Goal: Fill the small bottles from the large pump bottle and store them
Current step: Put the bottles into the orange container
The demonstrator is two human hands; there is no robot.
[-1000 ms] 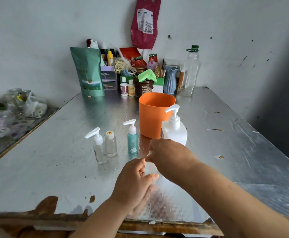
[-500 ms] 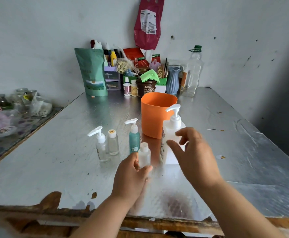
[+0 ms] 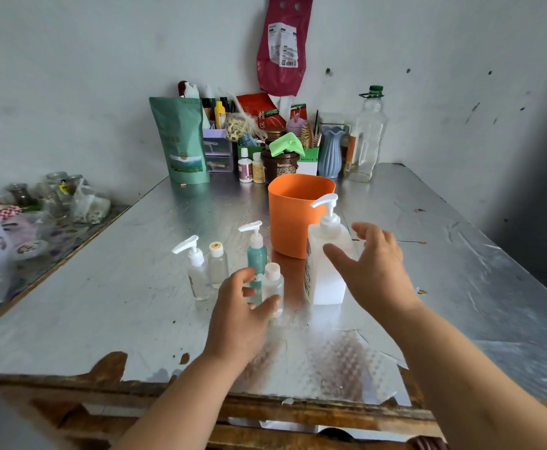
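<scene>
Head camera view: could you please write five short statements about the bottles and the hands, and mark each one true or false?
1. The large pump bottle stands upright on the table. True.
2. The right hand presses the pump head. False: it is open beside the bottle's body, and the pump head is untouched.
3. The teal bottle lies on its side. False: it stands upright.
4. The left hand curls around the small capped bottle. True.
5. The orange bin stands nearer to the person than the large pump bottle. False: it stands behind it.
</scene>
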